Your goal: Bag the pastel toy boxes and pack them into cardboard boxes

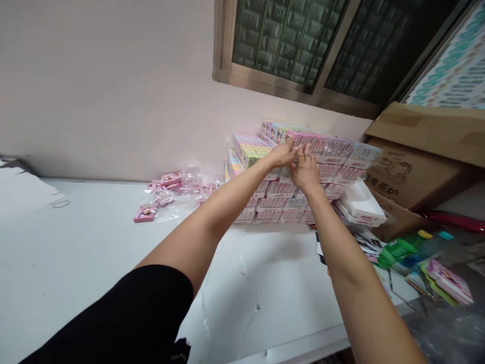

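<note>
Left grip [283, 153] and right grip [305, 169] side by side on stacked pink-and-white cardboard boxes [281, 203] directly before them; whether clamped, I couldn't tell. Small pink rectangular packs [145, 213] lay left of both.

Likely packing room, stacked small boxes [282, 189], white table [91, 253], cardboard carton [401, 169]

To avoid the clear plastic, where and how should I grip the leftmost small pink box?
Probably pinch the small pink box by its left end, front to back, from the left: it lies flat, clear plastic to its right.
</note>
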Tool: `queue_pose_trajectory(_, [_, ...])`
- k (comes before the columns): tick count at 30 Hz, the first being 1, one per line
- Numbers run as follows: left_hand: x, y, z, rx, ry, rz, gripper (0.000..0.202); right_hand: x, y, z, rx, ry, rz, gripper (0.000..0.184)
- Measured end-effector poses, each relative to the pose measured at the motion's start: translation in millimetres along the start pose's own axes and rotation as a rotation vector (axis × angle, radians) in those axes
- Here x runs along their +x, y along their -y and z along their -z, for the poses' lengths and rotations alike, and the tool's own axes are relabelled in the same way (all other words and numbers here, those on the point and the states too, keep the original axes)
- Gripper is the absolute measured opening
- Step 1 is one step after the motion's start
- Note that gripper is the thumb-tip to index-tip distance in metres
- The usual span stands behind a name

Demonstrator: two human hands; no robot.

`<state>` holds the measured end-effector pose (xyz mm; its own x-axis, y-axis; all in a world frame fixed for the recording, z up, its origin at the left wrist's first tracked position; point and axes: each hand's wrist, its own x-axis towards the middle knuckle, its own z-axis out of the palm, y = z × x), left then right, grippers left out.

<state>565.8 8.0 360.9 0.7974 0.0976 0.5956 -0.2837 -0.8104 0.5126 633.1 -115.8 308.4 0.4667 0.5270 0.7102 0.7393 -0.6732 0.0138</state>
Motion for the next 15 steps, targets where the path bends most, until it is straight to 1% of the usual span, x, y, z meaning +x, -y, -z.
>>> queue_pose_trajectory(1, [-4.2, -0.7, -1.6, -0.012, -0.051, -0.009, 0.049, 2.3, 2.0, -4.2, 0.001, 0.018, -0.012, 0.067])
queue_pose_trajectory(2, [-14.5, -1.2, -3.7, -0.025, -0.116, -0.023, 0.048, 2.6, 5.3, -7.5, 0.004, 0.006, -0.026, 0.067])
queue_pose_trajectory(3, [-31.4, -1.1, -6.6, -0.044, -0.192, -0.053, 0.047, 0.4, 10.6, -9.9, 0.012, -0.031, -0.037, 0.065])
queue_pose_trajectory(4, [-55.0, -0.2, -10.2, -0.072, -0.266, -0.100, 0.044, -4.6, 18.2, -11.7, 0.029, -0.084, -0.032, 0.062])
queue_pose_trajectory(5, [-84.8, 1.5, -14.5, -0.106, -0.327, -0.161, 0.040, -12.5, 28.5, -13.1, 0.061, -0.142, -0.008, 0.059])
queue_pose_trajectory(6, [-119.8, 4.2, -19.2, -0.151, -0.393, -0.232, 0.034, -23.5, 41.6, -14.4, 0.111, -0.191, 0.033, 0.056])
queue_pose_trajectory(7, [-158.8, 7.7, -24.1, -0.188, -0.432, -0.267, 0.029, -37.6, 57.2, -16.1, 0.175, -0.217, 0.087, 0.053])
queue_pose_trajectory(8, [-200.5, 12.0, -28.6, -0.191, -0.443, -0.271, 0.028, -54.5, 75.2, -18.5, 0.249, -0.209, 0.149, 0.049])
queue_pose_trajectory(9, [-243.5, 17.1, -32.3, -0.166, -0.418, -0.238, 0.026, -73.7, 95.0, -22.0, 0.325, -0.157, 0.213, 0.046])
queue_pose_trajectory(10, [-286.3, 22.9, -34.7, -0.131, -0.377, -0.188, 0.025, -94.2, 116.1, -27.0, 0.392, -0.062, 0.271, 0.042])
queue_pose_trajectory(11, [-327.7, 29.4, -35.6, -0.092, -0.326, -0.116, 0.024, -115.1, 138.0, -34.1, 0.438, 0.068, 0.314, 0.040])
queue_pose_trajectory(12, [-366.5, 36.3, -34.8, -0.055, -0.286, -0.008, 0.024, -135.2, 160.0, -43.7, 0.456, 0.216, 0.346, 0.039])
queue_pose_trajectory(14, [-432.3, 50.0, -28.2, 0.000, -0.237, 0.214, 0.024, -168.8, 201.1, -70.3, 0.410, 0.477, 0.370, 0.039])
queue_pose_trajectory(15, [-458.2, 55.9, -22.6, 0.006, -0.232, 0.324, 0.025, -180.6, 219.0, -86.5, 0.365, 0.559, 0.357, 0.042])
